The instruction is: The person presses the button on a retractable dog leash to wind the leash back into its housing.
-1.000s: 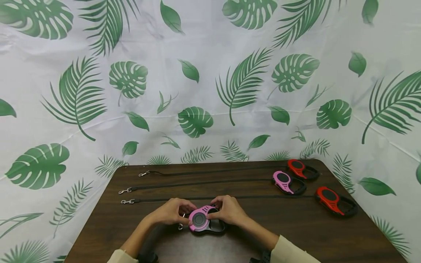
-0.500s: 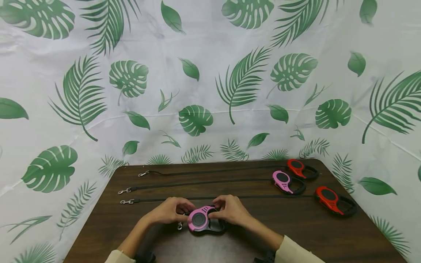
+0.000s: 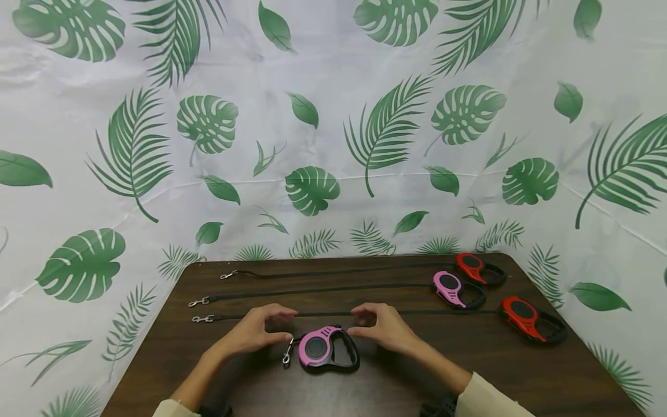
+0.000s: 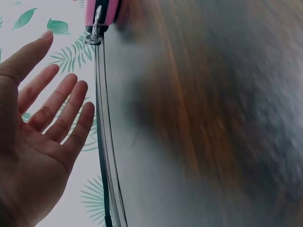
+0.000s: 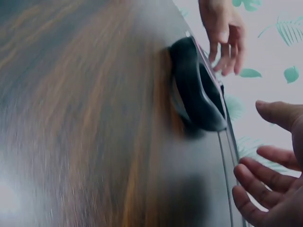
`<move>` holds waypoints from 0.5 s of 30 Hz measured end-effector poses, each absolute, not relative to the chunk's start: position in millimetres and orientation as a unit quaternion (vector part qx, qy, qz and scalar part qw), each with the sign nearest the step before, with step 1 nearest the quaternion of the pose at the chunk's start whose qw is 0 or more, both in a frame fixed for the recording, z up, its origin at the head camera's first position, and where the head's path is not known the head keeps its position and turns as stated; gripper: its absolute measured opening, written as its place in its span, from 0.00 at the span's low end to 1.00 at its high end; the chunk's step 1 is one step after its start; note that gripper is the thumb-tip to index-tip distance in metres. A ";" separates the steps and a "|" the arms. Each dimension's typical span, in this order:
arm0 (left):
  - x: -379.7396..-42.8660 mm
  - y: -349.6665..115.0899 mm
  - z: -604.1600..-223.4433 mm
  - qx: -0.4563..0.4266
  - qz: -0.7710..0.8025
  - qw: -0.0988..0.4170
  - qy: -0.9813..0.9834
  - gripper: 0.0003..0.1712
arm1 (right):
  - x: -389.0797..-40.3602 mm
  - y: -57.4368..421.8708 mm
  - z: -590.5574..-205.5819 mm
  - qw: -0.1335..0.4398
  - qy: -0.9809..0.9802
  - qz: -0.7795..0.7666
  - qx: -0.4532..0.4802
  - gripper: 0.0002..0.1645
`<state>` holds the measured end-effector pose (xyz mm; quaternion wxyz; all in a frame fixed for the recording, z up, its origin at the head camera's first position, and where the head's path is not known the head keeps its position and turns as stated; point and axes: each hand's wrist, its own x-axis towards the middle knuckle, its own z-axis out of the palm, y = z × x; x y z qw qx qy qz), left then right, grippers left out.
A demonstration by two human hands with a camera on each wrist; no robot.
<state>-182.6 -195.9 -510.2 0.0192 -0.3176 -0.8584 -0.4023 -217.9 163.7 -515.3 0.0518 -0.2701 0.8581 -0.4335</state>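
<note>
A pink and black retractable dog leash (image 3: 316, 348) lies on the table before me, its black loop handle (image 5: 199, 90) to the right and its metal clip (image 3: 286, 353) to the left. Beside the clip end is my left hand (image 3: 259, 331), fingers spread and holding nothing. My right hand (image 3: 384, 328) stands just off the handle side, also holding nothing, its fingers loosely bent. In the left wrist view the left palm (image 4: 45, 156) faces the leash, whose clip (image 4: 97, 28) hangs at its pink end. The right wrist view shows the right fingers (image 5: 265, 179) apart from the handle.
Behind, three more leashes lie with cords drawn out leftward: a red one (image 3: 471, 267) at the back, a pink one (image 3: 449, 288), and a red one (image 3: 523, 315) nearer. Their clips (image 3: 202, 318) lie at left. A leaf-print cloth (image 3: 333, 145) hangs behind the dark wooden table (image 3: 469, 359).
Both hands have let go of the pink leash and drawn apart, the left to the left and the right to the right. The leash stays on the table.
</note>
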 end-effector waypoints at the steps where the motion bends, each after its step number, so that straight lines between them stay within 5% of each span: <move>1: -182.6 -197.6 -510.4 -0.320 -0.404 0.025 -0.857 0.28 | -218.6 166.1 -514.3 0.054 0.856 -0.433 -0.277 0.29; 15: -178.9 -235.1 -509.5 -0.316 -0.359 0.128 -0.869 0.30 | -229.7 219.0 -510.8 0.020 0.852 -0.379 -0.361 0.35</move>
